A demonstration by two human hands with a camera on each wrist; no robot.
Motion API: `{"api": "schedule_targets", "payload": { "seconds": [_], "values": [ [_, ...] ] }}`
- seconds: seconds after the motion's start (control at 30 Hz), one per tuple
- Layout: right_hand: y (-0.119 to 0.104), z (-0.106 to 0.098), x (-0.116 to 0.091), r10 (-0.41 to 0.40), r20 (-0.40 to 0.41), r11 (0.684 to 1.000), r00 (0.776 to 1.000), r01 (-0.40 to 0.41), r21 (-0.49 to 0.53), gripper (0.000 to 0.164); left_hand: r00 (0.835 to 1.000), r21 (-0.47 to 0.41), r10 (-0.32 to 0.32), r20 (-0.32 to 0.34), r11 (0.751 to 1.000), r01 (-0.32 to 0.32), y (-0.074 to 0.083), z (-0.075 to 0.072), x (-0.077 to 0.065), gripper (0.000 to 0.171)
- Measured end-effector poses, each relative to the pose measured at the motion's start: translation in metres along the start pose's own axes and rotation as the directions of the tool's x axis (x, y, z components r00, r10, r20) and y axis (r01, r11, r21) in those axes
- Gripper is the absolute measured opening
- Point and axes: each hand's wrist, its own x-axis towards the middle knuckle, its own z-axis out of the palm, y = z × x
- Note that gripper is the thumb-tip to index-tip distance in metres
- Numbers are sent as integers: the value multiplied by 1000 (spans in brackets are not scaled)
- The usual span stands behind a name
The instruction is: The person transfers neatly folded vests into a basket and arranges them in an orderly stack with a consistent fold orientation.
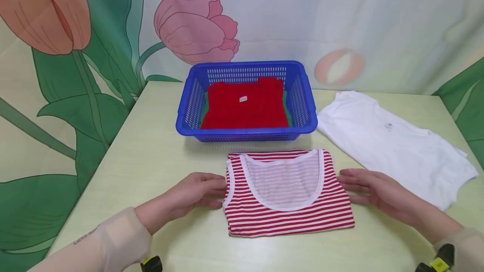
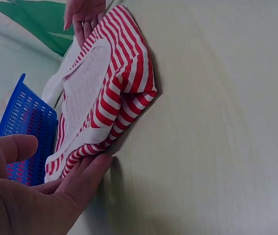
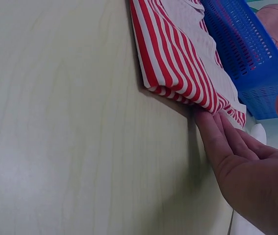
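Note:
A red-and-white striped tank top [image 1: 291, 219] lies folded into a compact bundle on the table, its white-edged scoop neck facing up. At its left edge, my left hand [image 1: 189, 196] touches the cloth with straight fingers. In the left wrist view those fingers [image 2: 87, 178] reach the underside of the fold, with the thumb held apart. My right hand [image 1: 378, 192] is at the opposite edge. The right wrist view shows its extended fingertips [image 3: 207, 122] against the lower edge of the striped tank top [image 3: 178, 63], the thumb raised away from it.
Behind the tank top stands a blue plastic basket [image 1: 247, 132] holding folded red clothing [image 1: 245, 112] with green cloth [image 1: 286, 108] beneath. A white T-shirt [image 1: 397, 142] is spread on the right of the pale table [image 1: 151, 150]. A flower-printed curtain [image 1: 272, 16] hangs behind.

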Motion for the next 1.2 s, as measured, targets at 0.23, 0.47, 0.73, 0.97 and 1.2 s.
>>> {"api": "schedule_targets", "payload": {
  "seconds": [0.23,0.47,0.73,0.97,1.2],
  "values": [
    [2,3,2,10,34,1000,999,-10,12,54,998,26,-49,40,998,48,-2,2,1,38],
    [1,10,8,10,57,1000,998,-9,-17,50,996,24,-67,56,998,65,-6,5,6,39],
    [3,15,11,7,52,993,999,0,-121,46,993,30,-75,92,997,73,-9,9,10,38],
    [0,24,18,-8,54,988,999,16,-156,44,996,-23,-9,85,1000,11,-9,16,15,42],
    [-2,29,20,-2,80,987,997,15,-163,47,995,-51,-16,97,998,21,-11,22,22,42]
  ]
}}
